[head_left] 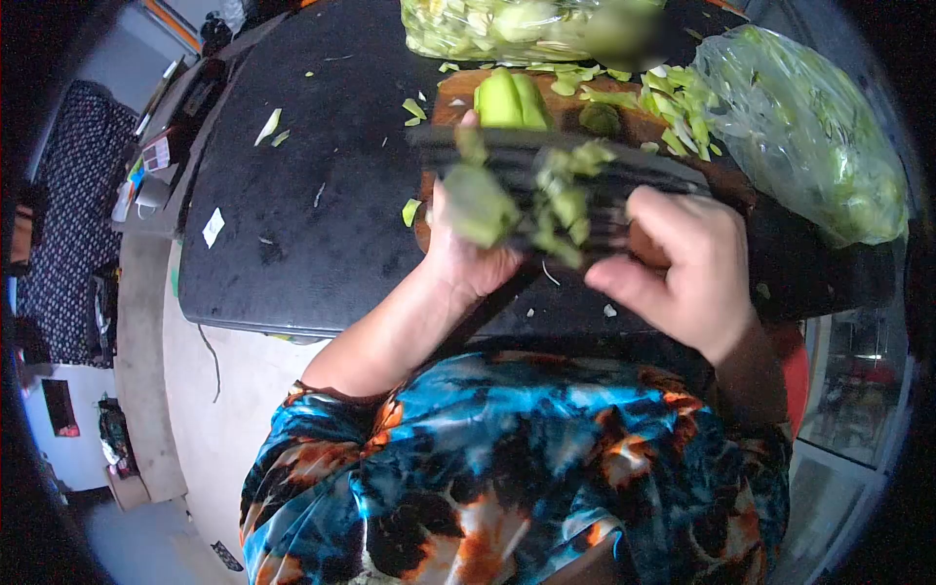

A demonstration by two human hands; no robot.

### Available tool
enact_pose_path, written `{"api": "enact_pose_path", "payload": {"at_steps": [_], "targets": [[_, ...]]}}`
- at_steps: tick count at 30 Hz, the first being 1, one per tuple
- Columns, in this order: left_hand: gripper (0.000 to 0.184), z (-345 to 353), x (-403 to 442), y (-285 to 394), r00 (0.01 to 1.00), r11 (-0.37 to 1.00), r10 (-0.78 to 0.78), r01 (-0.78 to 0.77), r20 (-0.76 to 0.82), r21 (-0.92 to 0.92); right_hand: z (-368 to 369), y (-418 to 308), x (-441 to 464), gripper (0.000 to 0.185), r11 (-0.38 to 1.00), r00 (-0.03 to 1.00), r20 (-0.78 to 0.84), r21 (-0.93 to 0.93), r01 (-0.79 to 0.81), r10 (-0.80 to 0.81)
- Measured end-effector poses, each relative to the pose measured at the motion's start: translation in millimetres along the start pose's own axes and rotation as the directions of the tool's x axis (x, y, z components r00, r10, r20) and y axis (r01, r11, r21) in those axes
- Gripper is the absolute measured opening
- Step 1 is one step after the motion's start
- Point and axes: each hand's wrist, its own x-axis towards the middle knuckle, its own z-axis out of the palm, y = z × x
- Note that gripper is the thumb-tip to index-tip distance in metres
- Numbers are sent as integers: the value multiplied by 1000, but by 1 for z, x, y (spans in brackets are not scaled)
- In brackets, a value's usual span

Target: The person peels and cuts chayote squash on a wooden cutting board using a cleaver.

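Observation:
My right hand (687,263) is closed at the right end of a wide dark cleaver (634,175), blurred by motion, its handle hidden in the grip. Small green scraps (561,200) show over the blade. My left hand (463,258) is curled about a blurred pale green vegetable piece (478,207) at the blade's left part; some of its fingers are hidden. Just beyond the blade, a larger light green vegetable (509,99) lies on the wooden cutting board (458,93). Green peelings (678,107) are scattered over the board's right side.
At the back stands a clear plastic bag (487,29) of green and whitish pieces. Another bag (804,136) of green vegetables lies at the right. Stray peelings (269,127) and a white paper scrap (213,226) lie on the black table (322,244).

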Motion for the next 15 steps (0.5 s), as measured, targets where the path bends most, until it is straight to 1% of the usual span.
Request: {"api": "enact_pose_path", "payload": {"at_steps": [1,3,6,7,9,10,11,12,13,15], "targets": [[55,14,1,-5,958,979,102,-48,-270,199,-1,-6,0,48,998,998,19,-30,54,-54],[54,12,3,-1,979,997,53,-41,-196,69,2,-7,-1,49,991,995,12,-88,100,-100],[56,15,-1,-6,954,960,148,-76,-259,270,8,-4,0,49,978,992,-9,-164,125,-128],[57,14,-4,-6,961,976,114,-60,-252,211,10,-2,1,49,975,992,-17,-184,123,-129],[59,11,-9,-6,971,995,43,-22,-234,93,17,14,8,50,957,997,-64,-289,29,-49],[61,22,-9,-10,960,977,73,-15,-271,212,22,29,15,53,942,993,-111,-328,-74,39],[66,20,-6,-9,968,941,38,49,-250,334,20,41,27,56,917,969,-136,-318,-242,209],[66,21,-6,-11,971,943,33,48,-237,329,20,63,38,57,888,934,-214,-306,-343,287],[65,22,-7,-13,974,944,28,48,-225,326,17,85,45,57,850,913,-212,-339,-403,348],[61,25,-3,-11,962,947,115,-32,-246,320,10,99,45,54,837,896,-181,-320,-443,405]]}}
